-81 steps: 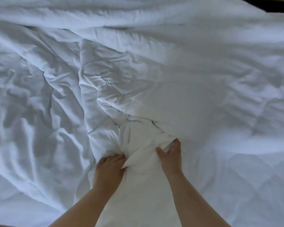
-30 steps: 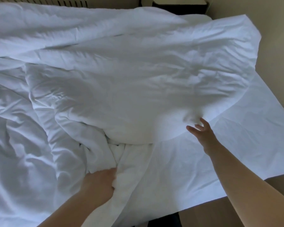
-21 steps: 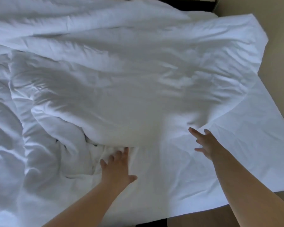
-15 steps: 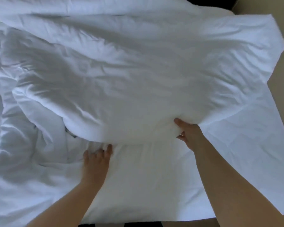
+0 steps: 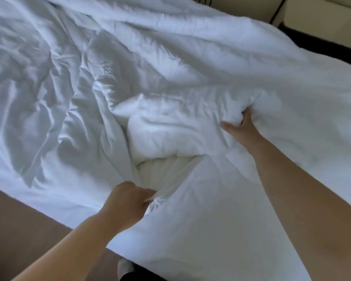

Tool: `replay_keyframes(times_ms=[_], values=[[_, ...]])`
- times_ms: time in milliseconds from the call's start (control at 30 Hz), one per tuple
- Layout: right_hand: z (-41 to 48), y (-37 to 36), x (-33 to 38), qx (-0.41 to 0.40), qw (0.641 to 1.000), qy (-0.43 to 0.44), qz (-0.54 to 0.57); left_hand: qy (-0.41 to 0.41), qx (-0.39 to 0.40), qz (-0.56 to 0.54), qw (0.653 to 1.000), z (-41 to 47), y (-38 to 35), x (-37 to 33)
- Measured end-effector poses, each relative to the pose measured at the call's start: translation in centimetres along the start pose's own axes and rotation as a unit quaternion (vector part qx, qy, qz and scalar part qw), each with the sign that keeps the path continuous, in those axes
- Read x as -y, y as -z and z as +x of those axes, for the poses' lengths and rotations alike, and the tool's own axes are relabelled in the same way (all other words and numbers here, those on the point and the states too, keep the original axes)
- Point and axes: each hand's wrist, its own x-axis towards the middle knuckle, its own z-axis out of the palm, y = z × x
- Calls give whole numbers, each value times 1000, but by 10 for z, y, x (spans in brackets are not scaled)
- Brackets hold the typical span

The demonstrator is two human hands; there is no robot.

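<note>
Currently straightening the rumpled duvet (image 5: 170,74) spread out ahead, gripping a bunched wad right of centre with curled right hand (image 5: 241,129), pinching a near-edge fold with left hand (image 5: 128,201). Next, likely pulling the 2 holds apart, flattening the bulge.

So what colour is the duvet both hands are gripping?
The duvet is plain white, no pattern; the head view shows it.
</note>
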Motion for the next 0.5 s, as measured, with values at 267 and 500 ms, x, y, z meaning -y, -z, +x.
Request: replay_keyframes(times_ms=[267, 500], values=[[-83, -40, -56, -210, 973, -97, 26, 59, 55, -223, 971, -91, 19, 13], [-183, -127, -65, 138, 826, -297, 459, 38, 66, -201, 977, -115, 6, -3]])
